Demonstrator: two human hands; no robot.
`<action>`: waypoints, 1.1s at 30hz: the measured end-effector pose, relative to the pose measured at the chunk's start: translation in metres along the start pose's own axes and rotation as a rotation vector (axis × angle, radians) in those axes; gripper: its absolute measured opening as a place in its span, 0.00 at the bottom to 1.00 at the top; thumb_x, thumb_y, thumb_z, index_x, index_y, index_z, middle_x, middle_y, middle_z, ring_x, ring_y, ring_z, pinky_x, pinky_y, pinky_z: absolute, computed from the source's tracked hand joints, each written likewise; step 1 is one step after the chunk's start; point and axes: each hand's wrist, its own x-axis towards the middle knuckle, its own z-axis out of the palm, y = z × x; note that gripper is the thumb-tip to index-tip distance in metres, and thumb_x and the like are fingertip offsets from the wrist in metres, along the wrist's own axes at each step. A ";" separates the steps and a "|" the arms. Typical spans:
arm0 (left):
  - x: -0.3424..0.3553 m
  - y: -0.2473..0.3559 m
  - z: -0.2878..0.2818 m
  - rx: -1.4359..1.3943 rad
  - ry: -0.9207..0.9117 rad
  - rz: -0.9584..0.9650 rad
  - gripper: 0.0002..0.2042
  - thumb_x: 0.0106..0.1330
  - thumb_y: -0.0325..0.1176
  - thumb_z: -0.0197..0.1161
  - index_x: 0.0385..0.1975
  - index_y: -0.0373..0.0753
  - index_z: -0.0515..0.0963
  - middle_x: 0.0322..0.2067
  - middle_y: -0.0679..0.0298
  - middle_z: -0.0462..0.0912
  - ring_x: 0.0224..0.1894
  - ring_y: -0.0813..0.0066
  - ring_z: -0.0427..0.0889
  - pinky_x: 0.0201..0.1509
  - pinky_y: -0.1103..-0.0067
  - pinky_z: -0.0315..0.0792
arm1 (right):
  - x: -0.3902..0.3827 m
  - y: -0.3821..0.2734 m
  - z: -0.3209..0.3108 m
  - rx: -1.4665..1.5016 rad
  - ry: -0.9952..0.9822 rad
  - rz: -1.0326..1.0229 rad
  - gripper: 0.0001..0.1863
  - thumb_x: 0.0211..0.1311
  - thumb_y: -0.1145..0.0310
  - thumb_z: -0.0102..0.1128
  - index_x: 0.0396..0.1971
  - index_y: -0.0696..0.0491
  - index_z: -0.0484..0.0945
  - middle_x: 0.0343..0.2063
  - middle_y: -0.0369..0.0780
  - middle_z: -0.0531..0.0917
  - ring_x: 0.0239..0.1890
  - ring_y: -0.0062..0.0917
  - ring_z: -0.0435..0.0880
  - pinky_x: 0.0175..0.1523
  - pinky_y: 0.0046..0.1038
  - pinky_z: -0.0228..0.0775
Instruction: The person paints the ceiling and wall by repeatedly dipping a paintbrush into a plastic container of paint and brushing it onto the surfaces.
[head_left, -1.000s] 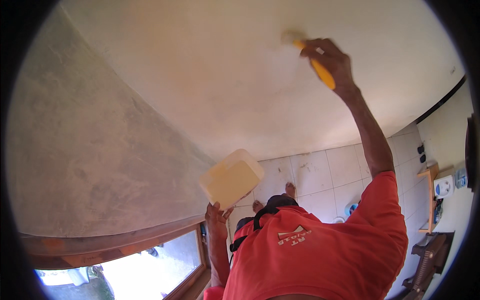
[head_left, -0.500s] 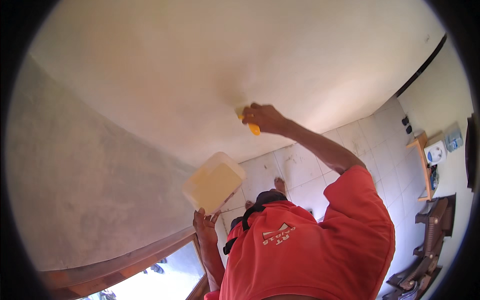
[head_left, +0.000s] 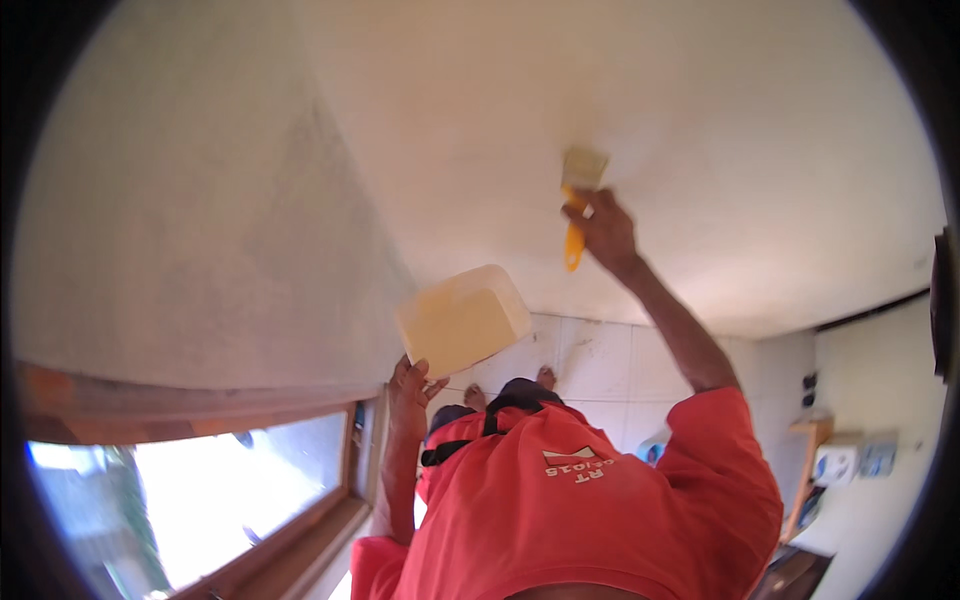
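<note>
My right hand [head_left: 607, 228] is closed round the yellow handle of a paintbrush [head_left: 574, 243]. Its wide bristles point up at the pale wall [head_left: 480, 130] and appear to touch it. Lower and to the left, my left hand [head_left: 408, 388] grips the near edge of a translucent plastic tub [head_left: 465, 322], thumb and fingers at its corner. Cream-coloured paint covers the bottom of the tub, which is held tilted below the brush. A greyer wall [head_left: 210, 220] meets the pale one at a corner to the left of the tub.
A wood-framed window [head_left: 260, 500] is at lower left. My feet [head_left: 546, 378] stand on white floor tiles [head_left: 610, 350] close to the wall. At far right, a wooden stand [head_left: 805, 470] holds a white appliance [head_left: 836, 464], with a dark furniture piece [head_left: 795, 575] below.
My right hand has moved the brush right and higher on the wall, with its bristles now plainly showing. The tub has shifted slightly up and right. The view has turned, showing more window.
</note>
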 end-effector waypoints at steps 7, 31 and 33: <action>0.000 0.002 -0.002 0.071 0.086 -0.034 0.29 0.64 0.46 0.60 0.61 0.35 0.67 0.52 0.60 0.77 0.53 0.67 0.78 0.58 0.64 0.73 | 0.043 -0.008 0.038 0.309 -0.269 0.125 0.18 0.46 0.78 0.64 0.37 0.42 0.82 0.39 0.33 0.81 0.42 0.31 0.81 0.40 0.31 0.80; 0.004 -0.023 -0.016 0.066 0.142 -0.074 0.34 0.61 0.43 0.58 0.67 0.34 0.61 0.59 0.56 0.72 0.59 0.64 0.74 0.60 0.66 0.70 | 0.193 -0.013 -0.027 0.312 0.306 -0.015 0.19 0.47 0.80 0.67 0.41 0.43 0.86 0.44 0.32 0.82 0.41 0.25 0.80 0.36 0.23 0.76; 0.008 -0.030 -0.017 0.077 0.160 -0.100 0.35 0.60 0.43 0.58 0.67 0.35 0.60 0.59 0.56 0.72 0.60 0.64 0.74 0.61 0.66 0.70 | 0.207 -0.007 -0.065 0.371 0.448 -0.064 0.15 0.54 0.86 0.66 0.41 0.53 0.85 0.44 0.38 0.81 0.42 0.22 0.80 0.35 0.19 0.76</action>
